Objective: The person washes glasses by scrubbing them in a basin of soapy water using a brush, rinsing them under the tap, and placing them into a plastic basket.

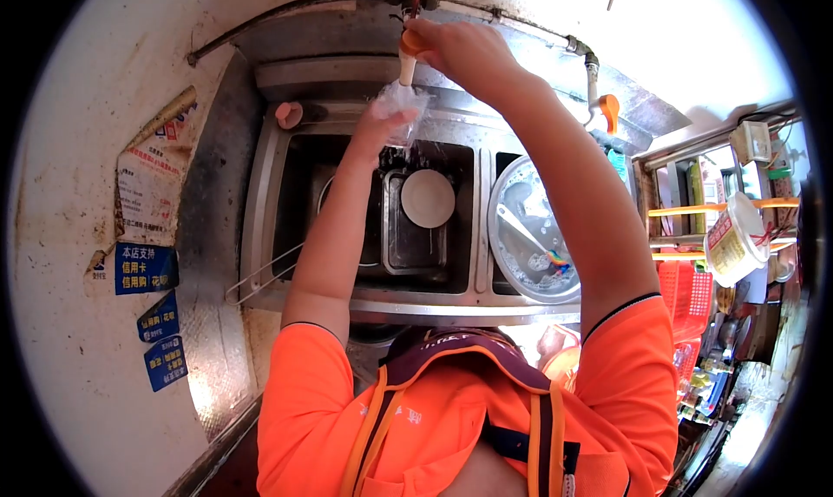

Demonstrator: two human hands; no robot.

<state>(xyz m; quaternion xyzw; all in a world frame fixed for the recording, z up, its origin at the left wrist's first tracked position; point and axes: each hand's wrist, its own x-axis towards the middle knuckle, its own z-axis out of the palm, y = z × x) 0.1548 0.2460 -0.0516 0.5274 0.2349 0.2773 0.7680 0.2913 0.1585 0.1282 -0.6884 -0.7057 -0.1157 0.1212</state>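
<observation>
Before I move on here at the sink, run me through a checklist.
1. Right hand on the orange tap handle: ok.
2. Clear, crinkled item in the left hand, beneath the spout: ok.
3. Tap fully closed: cannot tell.
4. White plate lying flat over the metal tray: ok.
5. Wire handle kept inside the sink: not ok, it sticks out past the left rim.
6. White-handled utensil inside the round basin: ok.
</observation>
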